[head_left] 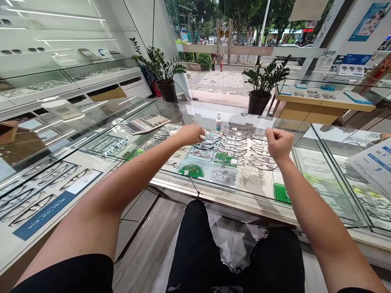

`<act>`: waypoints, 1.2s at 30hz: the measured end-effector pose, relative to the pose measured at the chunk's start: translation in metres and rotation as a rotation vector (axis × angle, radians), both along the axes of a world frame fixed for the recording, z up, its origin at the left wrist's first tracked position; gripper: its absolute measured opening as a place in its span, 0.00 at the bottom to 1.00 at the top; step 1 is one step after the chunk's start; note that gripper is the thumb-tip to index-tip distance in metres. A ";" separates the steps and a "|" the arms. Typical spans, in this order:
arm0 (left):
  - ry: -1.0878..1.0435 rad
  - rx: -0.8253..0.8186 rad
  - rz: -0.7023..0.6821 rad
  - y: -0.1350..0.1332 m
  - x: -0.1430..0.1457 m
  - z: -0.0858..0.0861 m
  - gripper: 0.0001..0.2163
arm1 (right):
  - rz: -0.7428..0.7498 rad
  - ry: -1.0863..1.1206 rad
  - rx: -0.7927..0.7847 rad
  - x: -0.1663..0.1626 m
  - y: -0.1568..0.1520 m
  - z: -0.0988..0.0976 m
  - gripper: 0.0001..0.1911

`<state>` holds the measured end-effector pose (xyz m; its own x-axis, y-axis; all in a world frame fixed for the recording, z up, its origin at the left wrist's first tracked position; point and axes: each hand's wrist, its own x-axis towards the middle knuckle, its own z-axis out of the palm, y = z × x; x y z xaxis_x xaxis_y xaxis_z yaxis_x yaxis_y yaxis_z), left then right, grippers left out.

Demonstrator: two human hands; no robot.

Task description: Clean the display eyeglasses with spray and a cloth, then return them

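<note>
My left hand (192,134) is closed over the glass counter (214,181), with a white thing (173,132) poking out on both sides of the fingers. Its kind is too small to tell. To the right, my right hand (279,142) makes a fist above the same counter, and nothing shows in it. Rows of eyeglasses (233,143) lie under the glass between and below my hands. A small spray bottle (218,121) stands upright on the glass, beyond and between them. Left of my left hand lies a calculator (149,122).
A white stand (62,109) sits on the left counter, near an open cardboard box (18,140). Printed sheets (374,162) lie at the right. Two potted plants (165,75) stand beyond the counter by the glass doors. My knees (195,240) are close to the counter's front edge.
</note>
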<state>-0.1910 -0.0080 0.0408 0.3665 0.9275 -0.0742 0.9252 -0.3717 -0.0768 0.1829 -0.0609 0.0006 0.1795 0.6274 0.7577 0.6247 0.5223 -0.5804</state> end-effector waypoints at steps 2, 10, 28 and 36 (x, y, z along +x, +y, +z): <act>0.001 -0.008 0.007 0.001 0.000 0.000 0.11 | 0.004 0.000 0.006 0.000 0.000 0.000 0.32; 0.066 -0.047 0.026 0.002 0.007 0.001 0.15 | 0.007 -0.023 -0.001 0.000 0.000 0.000 0.30; 0.130 0.011 0.055 0.034 0.028 0.001 0.16 | -0.003 -0.021 -0.047 -0.001 -0.001 0.004 0.30; 0.105 0.067 0.090 0.029 0.016 0.023 0.14 | 0.000 -0.013 -0.072 -0.001 0.001 0.002 0.29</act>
